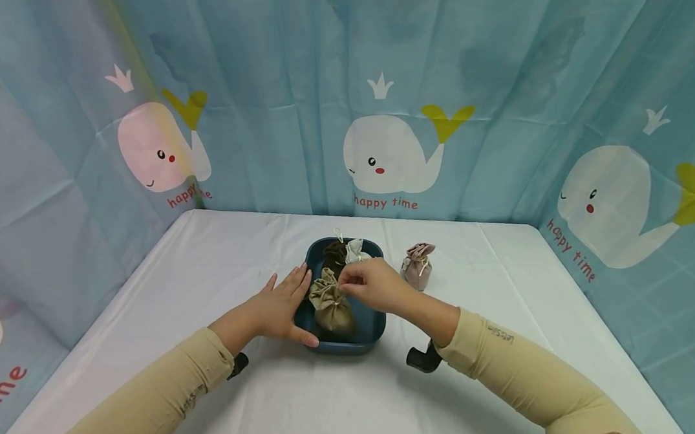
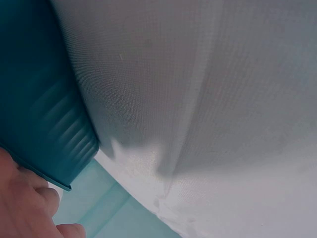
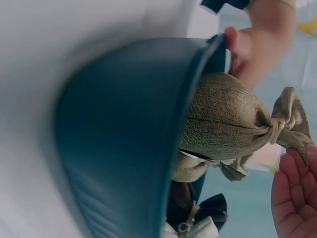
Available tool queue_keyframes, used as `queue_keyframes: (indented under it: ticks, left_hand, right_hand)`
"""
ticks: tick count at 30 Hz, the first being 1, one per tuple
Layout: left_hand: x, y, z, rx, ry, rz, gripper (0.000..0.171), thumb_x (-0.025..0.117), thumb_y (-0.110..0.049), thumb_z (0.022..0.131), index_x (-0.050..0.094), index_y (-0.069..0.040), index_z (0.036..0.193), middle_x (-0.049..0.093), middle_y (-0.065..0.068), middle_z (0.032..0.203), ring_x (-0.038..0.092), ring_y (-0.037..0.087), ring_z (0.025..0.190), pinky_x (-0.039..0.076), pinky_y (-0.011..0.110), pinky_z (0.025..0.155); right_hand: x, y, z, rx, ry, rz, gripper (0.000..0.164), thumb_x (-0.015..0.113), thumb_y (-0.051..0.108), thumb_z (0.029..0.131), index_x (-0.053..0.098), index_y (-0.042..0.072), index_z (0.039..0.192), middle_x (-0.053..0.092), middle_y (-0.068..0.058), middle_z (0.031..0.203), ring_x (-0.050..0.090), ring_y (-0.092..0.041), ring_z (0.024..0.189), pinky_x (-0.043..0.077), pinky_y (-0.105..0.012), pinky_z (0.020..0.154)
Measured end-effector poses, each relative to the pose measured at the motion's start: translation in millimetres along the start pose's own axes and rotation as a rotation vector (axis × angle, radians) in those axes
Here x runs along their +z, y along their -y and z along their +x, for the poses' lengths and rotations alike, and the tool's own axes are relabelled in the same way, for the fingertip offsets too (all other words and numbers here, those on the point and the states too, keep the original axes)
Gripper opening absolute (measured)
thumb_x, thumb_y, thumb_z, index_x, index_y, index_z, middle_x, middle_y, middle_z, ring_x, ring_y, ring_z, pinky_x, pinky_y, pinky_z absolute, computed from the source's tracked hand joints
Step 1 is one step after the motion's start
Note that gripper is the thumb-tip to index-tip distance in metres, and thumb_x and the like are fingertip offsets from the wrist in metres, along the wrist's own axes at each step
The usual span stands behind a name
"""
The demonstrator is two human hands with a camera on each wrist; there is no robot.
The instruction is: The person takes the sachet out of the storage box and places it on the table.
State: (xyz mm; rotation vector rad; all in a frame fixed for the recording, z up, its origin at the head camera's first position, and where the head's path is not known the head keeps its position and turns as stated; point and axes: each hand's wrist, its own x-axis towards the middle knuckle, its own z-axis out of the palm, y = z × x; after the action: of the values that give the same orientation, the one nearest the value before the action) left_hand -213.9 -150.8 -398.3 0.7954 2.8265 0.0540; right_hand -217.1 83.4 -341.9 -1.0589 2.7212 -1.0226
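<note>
A dark blue plastic bin (image 1: pixel 344 349) stands on the table with several small drawstring pouches in it. My left hand (image 1: pixel 277 311) rests on the bin's left rim, its fingers spread and straight. With thumb and fingertips, my right hand (image 1: pixel 376 284) pinches the ruffled top of an olive drawstring pouch (image 1: pixel 336 318). In the right wrist view that pouch (image 3: pixel 223 116) bulges above the bin's rim, its neck tied with cord. Behind it in the bin sit a dark brown pouch (image 1: pixel 333 253) and a white pouch (image 1: pixel 355 250), partly hidden.
To the right of the bin, a pink drawstring pouch (image 1: pixel 418 270) stands on the white tablecloth (image 1: pixel 262 395). Black camera mounts (image 1: pixel 425 358) hang under both wrists. A blue curtain (image 1: pixel 274 149) with whale prints surrounds the table at the back and sides.
</note>
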Motion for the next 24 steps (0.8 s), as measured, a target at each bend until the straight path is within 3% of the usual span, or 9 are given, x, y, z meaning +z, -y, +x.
queue_keyframes:
  ticks: [8,24]
  left_hand:
    - [-2.6,-1.8,-1.2,-0.007,0.011,0.008,0.133,0.037,-0.092,0.053,0.0,-0.006,0.147,-0.007,0.011,0.153,-0.005,0.024,0.14,0.005,0.057,0.107]
    - [-2.8,-1.6,-1.0,-0.006,0.017,-0.01,0.135,0.04,-0.092,0.052,-0.001,-0.005,0.147,-0.008,0.011,0.153,-0.006,0.025,0.139,0.002,0.057,0.107]
  right_hand:
    - [-15,4,-3,0.036,-0.039,0.013,0.008,0.063,0.016,0.087,0.067,0.014,0.081,0.061,0.006,0.071,0.053,-0.007,0.063,0.047,-0.023,0.057]
    - [-50,-2,-10,0.124,-0.15,0.069,0.007,0.063,0.016,0.087,0.067,0.015,0.081,0.063,0.001,0.074,0.053,-0.013,0.065,0.045,-0.029,0.06]
